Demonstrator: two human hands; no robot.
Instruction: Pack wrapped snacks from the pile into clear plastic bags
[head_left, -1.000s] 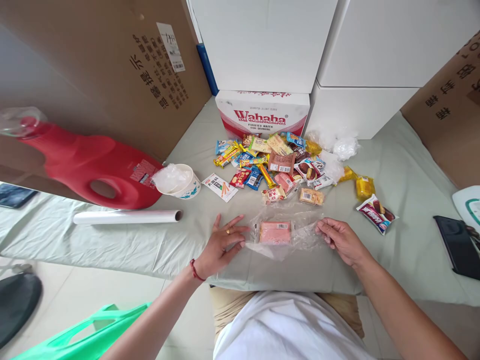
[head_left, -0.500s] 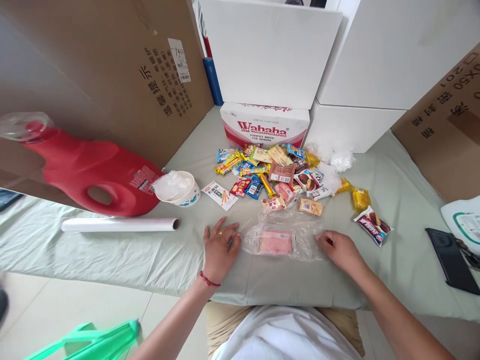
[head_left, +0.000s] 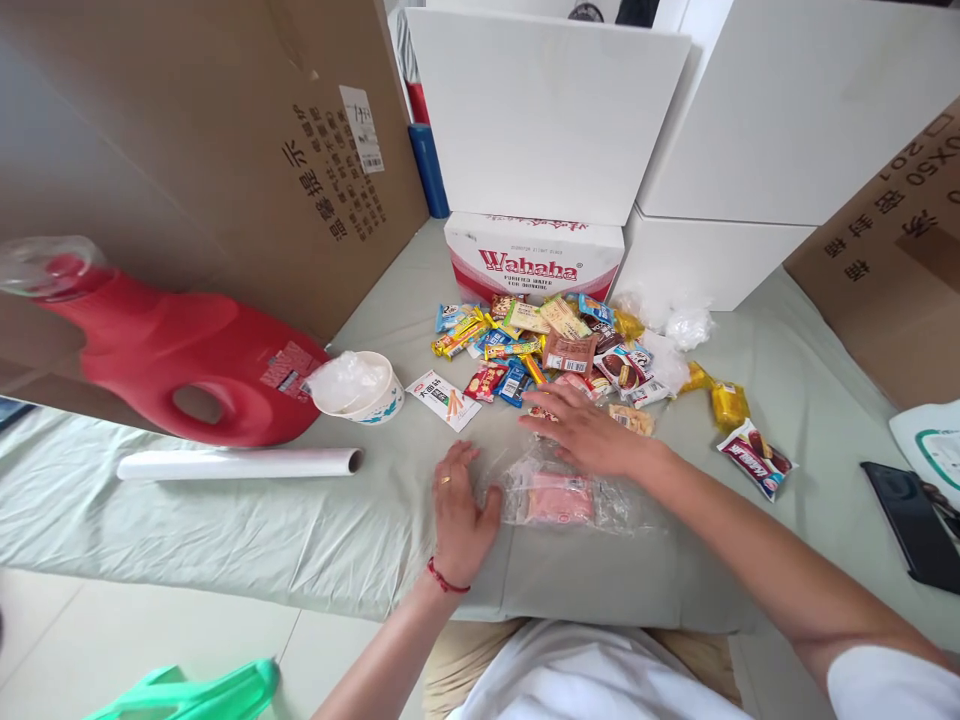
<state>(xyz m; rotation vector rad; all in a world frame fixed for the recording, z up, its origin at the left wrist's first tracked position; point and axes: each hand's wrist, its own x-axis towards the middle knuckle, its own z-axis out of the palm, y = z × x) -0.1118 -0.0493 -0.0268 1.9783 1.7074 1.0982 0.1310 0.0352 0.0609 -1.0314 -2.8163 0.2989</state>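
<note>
A pink snack packet (head_left: pixel 560 499) lies in or under a clear plastic bag (head_left: pixel 619 505) spread flat near the table's front edge. Just left of the bag rests my left hand (head_left: pixel 461 510), palm down, fingers apart and holding nothing. My right hand (head_left: pixel 589 430) is stretched over the upper part of the bag, its fingers spread towards the near side of the snack pile (head_left: pixel 517 345). It partly covers a red-and-white packet (head_left: pixel 541 412). By its wrist sits a pale wrapped biscuit (head_left: pixel 632 419).
Behind the pile stands a Wahaha carton (head_left: pixel 534 262). A paper bowl (head_left: pixel 375 400) holding crumpled plastic, a white roll (head_left: pixel 240 463) and a red detergent bottle (head_left: pixel 202 350) are on the left. To the right lie a maroon snack packet (head_left: pixel 756 460) and a phone (head_left: pixel 911 522).
My right hand has left the bag's right edge and swung left and forward over the bag towards the pile. My left hand has shifted slightly to the right, against the bag's side.
</note>
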